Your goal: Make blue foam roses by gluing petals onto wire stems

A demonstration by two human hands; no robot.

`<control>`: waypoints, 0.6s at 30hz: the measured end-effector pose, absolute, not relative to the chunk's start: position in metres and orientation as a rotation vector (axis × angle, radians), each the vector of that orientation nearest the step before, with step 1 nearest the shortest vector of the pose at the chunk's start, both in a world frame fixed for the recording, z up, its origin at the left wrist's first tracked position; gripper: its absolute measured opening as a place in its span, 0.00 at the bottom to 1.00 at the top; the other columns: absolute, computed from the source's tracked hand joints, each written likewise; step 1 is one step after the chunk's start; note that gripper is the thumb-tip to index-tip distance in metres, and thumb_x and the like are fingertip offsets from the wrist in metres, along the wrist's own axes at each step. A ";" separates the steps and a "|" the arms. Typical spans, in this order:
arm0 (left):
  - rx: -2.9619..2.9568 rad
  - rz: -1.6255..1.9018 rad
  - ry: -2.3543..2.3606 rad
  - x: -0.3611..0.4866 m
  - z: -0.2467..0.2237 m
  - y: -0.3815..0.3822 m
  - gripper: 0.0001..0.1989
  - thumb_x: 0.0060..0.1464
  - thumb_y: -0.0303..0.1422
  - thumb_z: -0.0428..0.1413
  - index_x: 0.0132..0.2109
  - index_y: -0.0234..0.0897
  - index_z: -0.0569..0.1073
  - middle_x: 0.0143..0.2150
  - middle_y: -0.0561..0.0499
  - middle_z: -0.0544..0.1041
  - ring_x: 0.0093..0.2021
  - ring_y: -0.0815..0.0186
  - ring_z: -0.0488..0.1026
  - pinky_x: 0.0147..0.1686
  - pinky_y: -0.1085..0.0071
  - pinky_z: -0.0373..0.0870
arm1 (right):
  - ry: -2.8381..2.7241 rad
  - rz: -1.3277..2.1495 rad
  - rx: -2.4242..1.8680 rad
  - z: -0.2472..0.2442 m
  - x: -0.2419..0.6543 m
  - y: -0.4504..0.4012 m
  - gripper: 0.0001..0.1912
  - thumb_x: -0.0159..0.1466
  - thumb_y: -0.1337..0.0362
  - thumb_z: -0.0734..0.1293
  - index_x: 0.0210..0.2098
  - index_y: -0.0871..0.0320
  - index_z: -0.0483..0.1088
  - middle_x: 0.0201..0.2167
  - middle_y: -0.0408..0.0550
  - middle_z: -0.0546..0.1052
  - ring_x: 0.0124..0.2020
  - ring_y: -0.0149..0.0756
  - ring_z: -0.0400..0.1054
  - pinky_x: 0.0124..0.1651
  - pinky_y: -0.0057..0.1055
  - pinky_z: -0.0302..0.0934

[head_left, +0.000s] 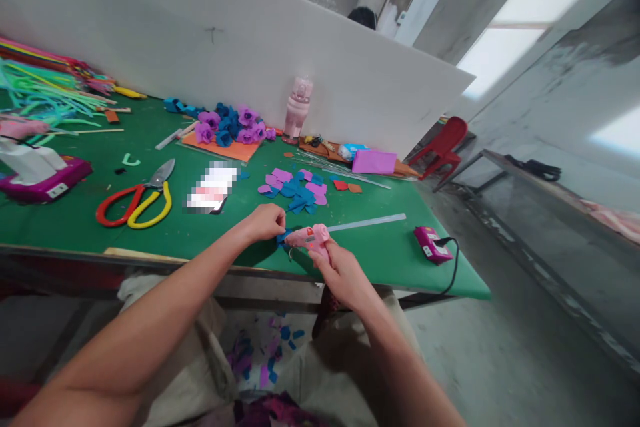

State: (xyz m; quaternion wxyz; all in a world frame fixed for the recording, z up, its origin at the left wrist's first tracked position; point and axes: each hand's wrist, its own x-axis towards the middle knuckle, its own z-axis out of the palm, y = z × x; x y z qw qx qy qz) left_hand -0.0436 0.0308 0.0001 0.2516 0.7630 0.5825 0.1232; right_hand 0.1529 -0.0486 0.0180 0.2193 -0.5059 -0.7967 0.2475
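My right hand point(337, 267) is wrapped round the grip of a pink glue gun point(309, 237), whose nozzle points left. A long clear glue stick point(370, 221) sticks out of its back end. Just left of the nozzle, my left hand point(267, 221) is closed in a pinch on a small blue paper piece point(283, 237), partly hidden by the fingers and the gun. Beyond both hands lies a loose heap of blue and purple paper petals point(297, 192). Finished-looking purple and blue paper flowers point(230, 125) rest on an orange sheet point(220, 147) farther back.
On the green table point(260, 250), scissors point(145, 197) and a phone point(213, 188) lie to the left. A pink bottle point(298, 110) stands by the white partition point(200, 40). A purple power box point(432, 245) with a cord sits at the right. Colourful pipe cleaners point(50, 90) are piled far left.
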 end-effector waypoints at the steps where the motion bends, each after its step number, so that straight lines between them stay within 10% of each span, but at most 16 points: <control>1: 2.076 0.337 1.584 -0.044 0.000 0.031 0.05 0.39 0.26 0.54 0.26 0.33 0.74 0.25 0.51 0.76 0.26 0.69 0.69 0.23 0.76 0.57 | -2.203 0.685 -1.397 0.018 0.153 -0.049 0.14 0.65 0.60 0.55 0.41 0.61 0.67 0.36 0.53 0.74 0.36 0.39 0.68 0.36 0.30 0.58; 18: 2.080 0.328 1.586 -0.043 0.001 0.030 0.06 0.40 0.27 0.54 0.27 0.34 0.75 0.26 0.51 0.77 0.28 0.67 0.71 0.25 0.76 0.59 | -2.176 0.685 -1.414 0.018 0.159 -0.049 0.13 0.64 0.59 0.55 0.38 0.60 0.66 0.33 0.52 0.74 0.32 0.37 0.67 0.34 0.29 0.58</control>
